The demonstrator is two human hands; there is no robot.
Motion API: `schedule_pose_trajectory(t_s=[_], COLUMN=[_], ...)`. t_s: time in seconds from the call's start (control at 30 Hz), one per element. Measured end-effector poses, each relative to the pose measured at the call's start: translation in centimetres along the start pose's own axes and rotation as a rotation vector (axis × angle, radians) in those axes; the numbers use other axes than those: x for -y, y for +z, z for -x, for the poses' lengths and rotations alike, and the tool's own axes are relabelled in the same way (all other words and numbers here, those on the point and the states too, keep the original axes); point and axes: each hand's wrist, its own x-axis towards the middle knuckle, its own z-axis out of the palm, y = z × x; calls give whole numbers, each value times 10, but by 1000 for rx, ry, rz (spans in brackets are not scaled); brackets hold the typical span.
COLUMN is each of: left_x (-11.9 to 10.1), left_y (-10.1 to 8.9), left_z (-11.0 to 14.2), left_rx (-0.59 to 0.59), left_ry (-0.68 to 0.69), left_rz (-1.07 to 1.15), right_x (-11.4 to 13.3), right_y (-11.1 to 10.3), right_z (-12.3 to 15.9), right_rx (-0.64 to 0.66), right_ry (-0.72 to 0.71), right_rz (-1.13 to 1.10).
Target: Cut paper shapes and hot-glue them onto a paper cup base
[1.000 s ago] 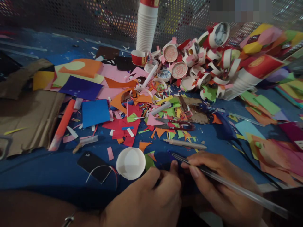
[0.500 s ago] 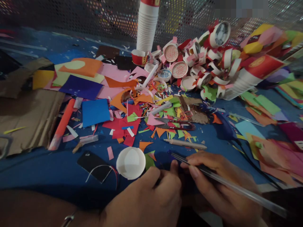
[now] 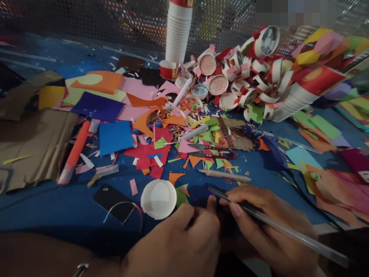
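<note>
My right hand [image 3: 271,227] grips a clear-barrelled pen [image 3: 288,232], whose tip points left, just past the left hand's fingertips. By that tip lies a small dark blue-purple patch, too dim to make out. With curled fingers, my left hand [image 3: 184,240] is closed beside the pen's front end, and whatever it holds is hidden behind the fingers. A white cut-down paper cup [image 3: 159,199] sits just beyond the left knuckles. Scraps of green paper [image 3: 182,195] lie beside it. Farther off rest a grey-beige pencil-like stick [image 3: 226,176] and small dark-handled scissors [image 3: 215,152].
Cut cup pieces [image 3: 217,84] are heaped at the back, between a tall cup stack [image 3: 178,36] and a tilted stack [image 3: 308,94]. A blue glue gun [image 3: 273,156] trails a cable to the right. Cardboard [image 3: 37,142], an orange-red tube [image 3: 75,152] and a black card [image 3: 113,202] lie left.
The view has shifted very slightly. Both hands and the pen stay in nearly the same place.
</note>
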Motion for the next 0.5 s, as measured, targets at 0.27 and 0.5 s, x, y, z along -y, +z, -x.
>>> schedule_pose_trajectory(t_s=[0.27,0.5], left_x=[0,-1], left_y=[1,0], left_z=[1,0], left_rx=[-20,-15], left_ry=[-2,-9], left_rz=[17,26], right_x=[0,-2], right_y=[0,0], right_z=[0,0], right_rx=[-3,-2], right_ry=[0,-24], right_rz=[-8,-5])
